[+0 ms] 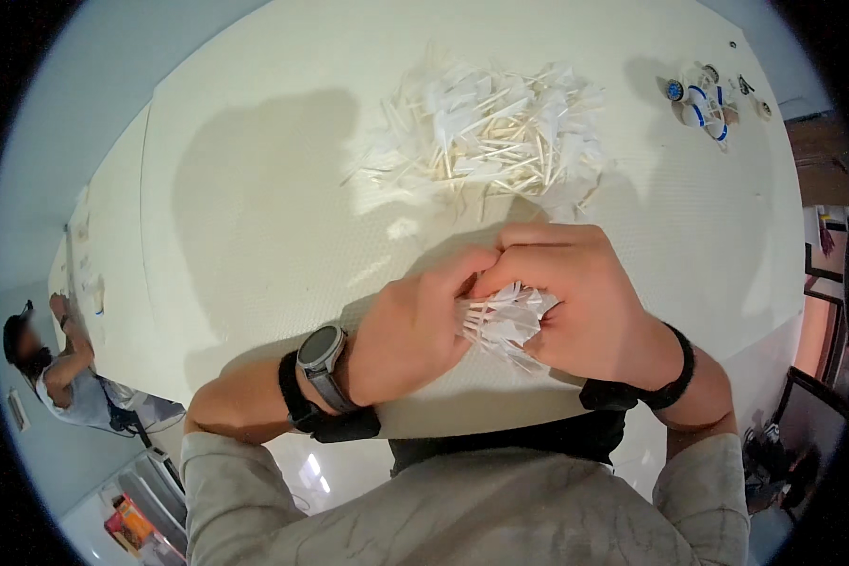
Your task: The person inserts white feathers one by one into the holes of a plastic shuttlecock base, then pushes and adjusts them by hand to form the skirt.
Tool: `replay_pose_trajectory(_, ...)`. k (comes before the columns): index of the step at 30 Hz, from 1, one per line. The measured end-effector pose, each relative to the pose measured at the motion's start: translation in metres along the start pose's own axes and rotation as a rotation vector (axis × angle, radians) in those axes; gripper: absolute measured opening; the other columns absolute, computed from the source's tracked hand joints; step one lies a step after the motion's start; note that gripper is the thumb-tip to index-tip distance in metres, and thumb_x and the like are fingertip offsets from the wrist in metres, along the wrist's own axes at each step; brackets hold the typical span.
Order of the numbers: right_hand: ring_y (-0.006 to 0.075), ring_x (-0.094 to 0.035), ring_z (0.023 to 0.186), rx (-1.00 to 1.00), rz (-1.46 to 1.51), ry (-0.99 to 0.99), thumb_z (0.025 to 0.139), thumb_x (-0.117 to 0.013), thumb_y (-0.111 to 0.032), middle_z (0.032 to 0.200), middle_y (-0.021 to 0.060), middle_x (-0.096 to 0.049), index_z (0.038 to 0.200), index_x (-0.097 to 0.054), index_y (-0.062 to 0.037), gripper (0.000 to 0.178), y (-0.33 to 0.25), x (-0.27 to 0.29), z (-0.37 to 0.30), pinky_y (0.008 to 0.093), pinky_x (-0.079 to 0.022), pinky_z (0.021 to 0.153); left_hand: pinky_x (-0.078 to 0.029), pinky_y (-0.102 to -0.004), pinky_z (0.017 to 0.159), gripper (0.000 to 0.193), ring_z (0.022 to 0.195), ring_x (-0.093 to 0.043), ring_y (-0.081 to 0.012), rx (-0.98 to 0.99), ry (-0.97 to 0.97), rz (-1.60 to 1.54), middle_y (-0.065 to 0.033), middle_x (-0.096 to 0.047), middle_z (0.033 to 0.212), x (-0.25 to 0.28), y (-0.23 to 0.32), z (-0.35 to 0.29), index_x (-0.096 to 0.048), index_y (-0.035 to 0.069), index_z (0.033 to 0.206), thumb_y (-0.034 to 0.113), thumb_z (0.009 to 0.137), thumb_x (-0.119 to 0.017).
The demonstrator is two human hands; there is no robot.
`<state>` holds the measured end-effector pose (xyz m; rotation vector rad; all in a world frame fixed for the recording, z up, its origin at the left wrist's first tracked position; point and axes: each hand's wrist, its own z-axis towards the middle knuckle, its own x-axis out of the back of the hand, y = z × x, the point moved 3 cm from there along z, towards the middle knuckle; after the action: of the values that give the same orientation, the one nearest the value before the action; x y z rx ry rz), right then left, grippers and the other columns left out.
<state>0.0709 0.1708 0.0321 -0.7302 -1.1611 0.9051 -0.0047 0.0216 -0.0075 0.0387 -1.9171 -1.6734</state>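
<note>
Near the table's front edge, my left hand (pixel 410 325) and my right hand (pixel 580 297) meet, thumbs and index fingers close together. Both are closed around a small bundle of thin pale sticks with white film wrappers (pixel 511 321). The stick ends lie toward my left palm, and the crumpled film spreads toward my right fingers. Some fingertips are hidden behind the bundle. Just beyond my hands lies a loose pile of similar thin sticks and white film (pixel 500 137), heaped on the white table (pixel 274 226).
At the far right of the table sits a cluster of small blue-and-white items (pixel 707 108) with a few small round pieces around it. Another person (pixel 57 368) is at the table's far left edge. Dark-framed objects (pixel 816 377) stand beyond the right edge.
</note>
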Motion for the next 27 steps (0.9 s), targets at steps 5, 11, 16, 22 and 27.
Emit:
replay_pose_trajectory(5, 0.0298, -0.065, 0.074, -0.054, -0.015, -0.019, 0.064, -0.074, -0.001, 0.081, 0.0094, -0.064, 0.083, -0.064, -0.0053, 0.021, -0.001, 0.003, 0.001, 0.0373, -0.051, 0.062, -0.054, -0.0436, 0.070, 0.049, 0.084, -0.066, -0.0412, -0.044, 0.008, -0.006, -0.0194, -0.066, 0.092, -0.001, -0.003, 0.001, -0.050, 0.007, 0.123, 0.001, 0.078, -0.068)
replay_pose_trajectory(11, 0.0114, -0.055, 0.062, -0.204, 0.101, 0.031, 0.081, -0.078, -0.016, 0.074, 0.0029, -0.063, 0.088, -0.069, -0.0027, 0.018, 0.001, 0.035, 0.011, 0.0270, -0.043, 0.055, -0.052, -0.0329, 0.074, 0.047, 0.084, -0.068, -0.0243, -0.065, 0.217, -0.225, -0.0131, -0.066, 0.091, 0.002, -0.005, -0.003, -0.048, 0.001, 0.127, -0.002, 0.085, -0.068)
replay_pose_trajectory(16, 0.0194, -0.058, 0.057, -0.370, -0.286, 0.391, 0.082, -0.077, -0.021, 0.067, 0.0074, -0.063, 0.079, -0.067, -0.0020, 0.022, 0.041, 0.066, 0.009, 0.0314, -0.046, 0.055, -0.045, -0.0234, 0.067, 0.025, 0.076, -0.052, -0.0059, -0.065, 0.234, -0.253, 0.0002, -0.062, 0.087, 0.015, 0.005, 0.004, -0.059, -0.002, 0.114, -0.002, 0.090, -0.068)
replay_pose_trajectory(22, 0.0269, -0.062, 0.060, -0.274, -0.583, 0.335, 0.082, -0.074, -0.022, 0.070, 0.0118, -0.066, 0.077, -0.068, -0.0021, 0.022, 0.050, 0.053, 0.016, 0.0342, -0.049, 0.058, -0.044, -0.0241, 0.067, 0.010, 0.075, -0.054, -0.0070, -0.139, 0.241, -0.252, -0.0010, -0.062, 0.083, 0.016, 0.009, 0.002, -0.064, -0.001, 0.099, -0.001, 0.089, -0.068)
replay_pose_trajectory(27, 0.0187, -0.063, 0.061, -0.339, -0.322, 0.434, 0.085, -0.071, -0.017, 0.071, 0.0091, -0.068, 0.082, -0.069, -0.0014, 0.016, 0.055, 0.060, 0.013, 0.0302, -0.049, 0.059, -0.045, -0.0242, 0.069, 0.007, 0.076, -0.055, -0.0072, -0.104, 0.224, -0.324, -0.0007, -0.062, 0.083, 0.018, 0.007, 0.001, -0.063, 0.000, 0.094, -0.001, 0.089, -0.068)
